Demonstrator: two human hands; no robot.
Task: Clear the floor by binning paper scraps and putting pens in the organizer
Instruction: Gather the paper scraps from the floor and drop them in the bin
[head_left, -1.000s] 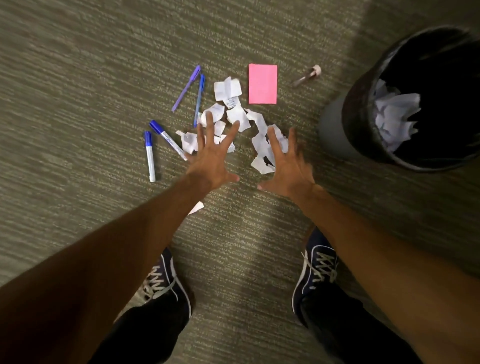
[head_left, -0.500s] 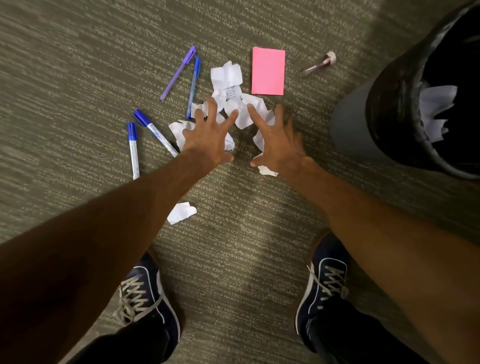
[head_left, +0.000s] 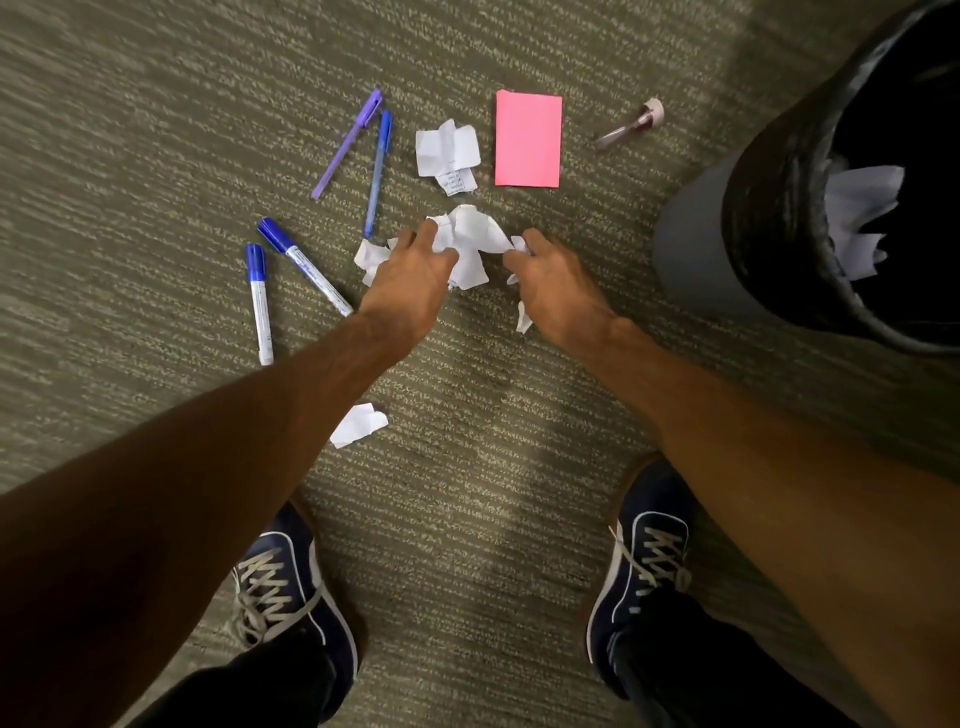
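Both hands were down on the carpet floor (head_left: 156, 130) at frame centre, palms down, fingers curled into the pile of white paper scraps (head_left: 470, 239). Left hand (head_left: 410, 283) was clenched on scraps at the pile's left edge, with a bit of paper sticking out on its left side. Right hand (head_left: 558, 283) was clenched on scraps at the right edge, one strip hanging below its palm. The main crumpled wad sat between the two hands, touching both.

Loose items on the floor:
- larger flat scrap (head_left: 447, 148) above the pile, apart from it, with a small printed piece at its lower edge
- single scrap (head_left: 358, 423) below the left forearm, well apart from the pile
- purple pen (head_left: 347, 144) and blue pen (head_left: 378, 171) upper centre-left, caps nearly meeting at the top
- two blue-capped markers (head_left: 258, 301) (head_left: 304, 265) centre-left; the nearer marker's tip ended just beside the left wrist
- pink note pad (head_left: 528, 137) upper centre, just right of the flat scrap
- small clear item with a pale cap (head_left: 631, 124) upper right; couldn't tell what it was

Bin (head_left: 737, 208) with black liner stood at the right edge of frame, with white paper (head_left: 857, 213) already inside

Dark blue shoes (head_left: 291, 582) (head_left: 641, 566) were planted at bottom left and bottom right
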